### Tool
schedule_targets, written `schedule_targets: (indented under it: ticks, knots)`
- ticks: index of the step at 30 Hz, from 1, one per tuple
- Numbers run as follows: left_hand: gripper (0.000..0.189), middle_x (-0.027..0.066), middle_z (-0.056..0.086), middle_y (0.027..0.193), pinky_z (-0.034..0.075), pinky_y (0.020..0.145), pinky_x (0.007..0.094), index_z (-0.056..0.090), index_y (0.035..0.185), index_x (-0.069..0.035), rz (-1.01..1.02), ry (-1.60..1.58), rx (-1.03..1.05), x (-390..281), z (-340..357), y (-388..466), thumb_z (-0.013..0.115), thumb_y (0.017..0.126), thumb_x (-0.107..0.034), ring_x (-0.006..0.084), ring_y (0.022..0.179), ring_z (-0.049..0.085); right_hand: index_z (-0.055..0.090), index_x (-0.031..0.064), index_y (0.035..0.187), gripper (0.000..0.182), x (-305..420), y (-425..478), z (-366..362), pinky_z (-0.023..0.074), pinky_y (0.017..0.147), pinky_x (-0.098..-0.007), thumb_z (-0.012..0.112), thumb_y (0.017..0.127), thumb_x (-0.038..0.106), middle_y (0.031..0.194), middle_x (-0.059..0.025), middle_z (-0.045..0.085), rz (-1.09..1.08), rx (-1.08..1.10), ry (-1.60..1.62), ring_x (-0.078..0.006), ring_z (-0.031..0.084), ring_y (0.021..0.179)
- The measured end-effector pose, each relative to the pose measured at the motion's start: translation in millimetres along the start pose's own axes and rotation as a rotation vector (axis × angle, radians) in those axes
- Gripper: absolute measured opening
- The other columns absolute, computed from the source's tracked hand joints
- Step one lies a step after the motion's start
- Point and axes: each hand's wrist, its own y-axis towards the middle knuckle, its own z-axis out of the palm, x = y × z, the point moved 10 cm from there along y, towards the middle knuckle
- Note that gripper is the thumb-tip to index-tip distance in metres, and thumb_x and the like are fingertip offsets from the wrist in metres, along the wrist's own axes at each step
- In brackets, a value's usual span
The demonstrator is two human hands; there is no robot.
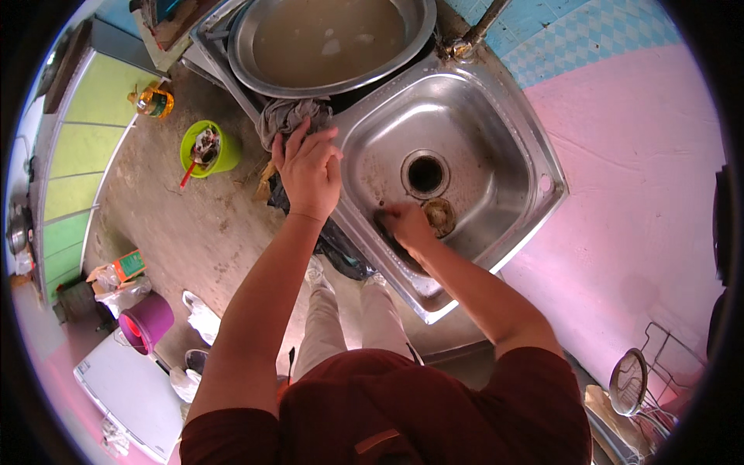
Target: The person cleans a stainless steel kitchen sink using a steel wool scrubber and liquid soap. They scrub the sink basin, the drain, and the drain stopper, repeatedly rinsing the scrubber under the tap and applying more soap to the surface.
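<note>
In the stainless-steel sink (476,157), my right hand (410,226) is curled against the wall nearest my left. Something dark shows at its fingertips; whether it is a held pad or shadow on the metal, I cannot tell. Just right of that hand a round, brown-stained drain strainer (444,215) lies on the basin floor, beside the uncovered drain hole (425,174). My left hand (309,165) hovers at the sink's left rim with fingers apart and nothing in it. Its fingertips overlap a crumpled grey rag (290,119); contact is unclear.
Beyond the rag sits a large metal basin (331,87) of murky water. A faucet pipe (479,26) rises behind the sink. On the floor to the left are a green bin (229,157), an oil bottle (156,103) and a purple bucket (154,319). A pink wall (628,163) borders the right.
</note>
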Motion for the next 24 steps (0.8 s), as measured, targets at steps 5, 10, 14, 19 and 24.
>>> schedule_targets:
  ticks: [5,10,14,19,24]
  knots:
    - [0.013,-0.0067,0.065,0.103,0.023,0.104,0.0498,0.054,0.066,-0.015,0.002,-0.002,-0.006,0.0,0.0,-1.1,0.057,0.074,-0.005,0.0244,0.116,0.049,0.069,0.0060,0.087,0.020,31.8,17.1,0.6,0.0496,0.071,-0.0414,0.054,0.075,0.010,0.085,-0.0186,0.065,-0.204,0.087,-0.086,-0.0324,0.063,0.078]
    - [0.013,-0.0068,0.065,0.103,0.024,0.104,0.0490,0.054,0.066,-0.015,-0.016,-0.013,-0.037,10.1,-4.8,-2.8,0.058,0.073,-0.005,0.0238,0.116,0.049,0.066,0.0073,0.091,0.023,24.7,27.9,-122.6,0.0498,0.074,-0.0408,0.050,0.079,0.016,0.087,-0.0182,0.065,-0.189,-0.126,-0.515,-0.0330,0.063,0.084]
    - [0.013,-0.0069,0.065,0.102,0.024,0.104,0.0477,0.054,0.066,-0.015,-0.024,-0.027,-0.032,6.9,-2.5,-2.5,0.058,0.073,-0.005,0.0231,0.115,0.050,0.065,0.0043,0.092,0.021,-38.2,34.0,-145.4,0.0500,0.073,-0.0422,0.049,0.081,0.014,0.085,-0.0191,0.065,0.083,-0.170,-0.842,-0.0351,0.063,0.084]
    - [0.013,-0.0070,0.065,0.102,0.025,0.103,0.0476,0.053,0.066,-0.015,-0.017,-0.041,-0.037,5.8,-0.2,-3.4,0.058,0.072,-0.005,0.0229,0.115,0.050,0.063,0.0055,0.085,0.010,-50.8,44.2,-15.4,0.0426,0.042,-0.0279,0.054,0.082,0.007,0.059,-0.0090,0.056,0.162,0.161,0.065,-0.0156,0.055,0.045]
    - [0.013,-0.0067,0.065,0.101,0.025,0.104,0.0480,0.054,0.066,-0.015,-0.024,-0.026,-0.041,9.1,-3.6,-2.6,0.057,0.072,-0.005,0.0232,0.115,0.050,0.062,0.0023,0.106,0.031,44.0,34.2,-5.9,0.0490,0.068,-0.0342,0.062,0.077,0.013,0.077,-0.0155,0.063,-0.397,0.165,-0.509,-0.0239,0.062,0.073]
